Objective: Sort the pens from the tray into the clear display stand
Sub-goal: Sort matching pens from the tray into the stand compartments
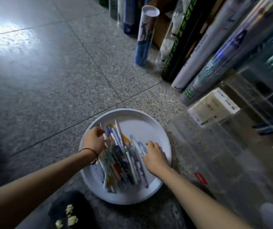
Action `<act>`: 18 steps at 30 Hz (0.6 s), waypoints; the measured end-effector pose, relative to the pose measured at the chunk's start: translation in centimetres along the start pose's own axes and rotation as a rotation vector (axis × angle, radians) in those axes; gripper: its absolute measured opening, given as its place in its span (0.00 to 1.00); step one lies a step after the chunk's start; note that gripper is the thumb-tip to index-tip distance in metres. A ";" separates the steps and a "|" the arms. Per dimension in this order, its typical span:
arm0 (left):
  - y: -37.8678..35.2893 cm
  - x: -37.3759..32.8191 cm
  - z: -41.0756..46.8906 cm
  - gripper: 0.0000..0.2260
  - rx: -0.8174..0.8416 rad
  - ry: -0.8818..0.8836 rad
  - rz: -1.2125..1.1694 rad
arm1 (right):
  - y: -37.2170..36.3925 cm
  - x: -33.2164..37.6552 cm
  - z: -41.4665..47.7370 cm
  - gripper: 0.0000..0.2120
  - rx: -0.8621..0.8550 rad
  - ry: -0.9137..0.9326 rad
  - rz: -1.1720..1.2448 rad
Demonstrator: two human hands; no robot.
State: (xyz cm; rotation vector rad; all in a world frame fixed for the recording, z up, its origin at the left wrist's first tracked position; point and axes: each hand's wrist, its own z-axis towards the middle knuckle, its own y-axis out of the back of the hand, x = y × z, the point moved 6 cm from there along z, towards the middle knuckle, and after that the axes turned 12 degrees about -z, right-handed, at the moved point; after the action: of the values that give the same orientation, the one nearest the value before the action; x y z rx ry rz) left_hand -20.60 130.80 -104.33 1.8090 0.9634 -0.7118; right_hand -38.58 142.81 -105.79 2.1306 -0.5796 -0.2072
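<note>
A person crouched on a speckled stone-tile floor (53, 90), where a patch of light glares at far left, works at the opening step of the job: picking pens out of the pile before any go across. The left hand (93, 140), a red thread bracelet (89, 150) on its wrist, has its fingers curled against the left edge of the pens (121, 161); whether it actually holds one cannot be told through the blur. The pens lie heaped in a loose bundle across the middle of the round white tray (155, 128), which sits on the floor in front of the person. The right hand (154, 154) rests on the bundle's right side, fingers apart and lightly bent, pinching nothing that can be seen. The clear display stand (215, 146) stands just beside the tray to the right, a few of its far slots apparently stocked already. The next move likely calls for singling out matching pens, lifting them clear and carrying them right to a slot. Tall printed tubes (146, 35) lean in a row behind the stand
</note>
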 end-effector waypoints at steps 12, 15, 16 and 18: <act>-3.5 -2.5 -1.5 0.13 0.072 -0.027 0.016 | -1.1 1.4 0.5 0.11 0.093 -0.001 0.209; -6.3 -3.7 -2.8 0.15 0.374 0.189 -0.255 | 2.7 1.8 -0.7 0.13 0.118 0.109 0.560; -7.2 -4.5 -3.5 0.14 0.471 0.286 -0.423 | 4.3 1.8 -1.4 0.13 0.120 0.143 0.600; -8.1 -7.0 -4.6 0.12 0.554 0.377 -0.682 | 7.1 1.3 -2.4 0.07 0.107 0.196 0.601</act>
State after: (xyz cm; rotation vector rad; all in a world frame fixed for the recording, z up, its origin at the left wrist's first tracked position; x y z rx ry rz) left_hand -30.82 134.96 -100.66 2.1384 1.8195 -1.1608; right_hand -38.94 140.44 -98.62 1.9469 -1.0942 0.3683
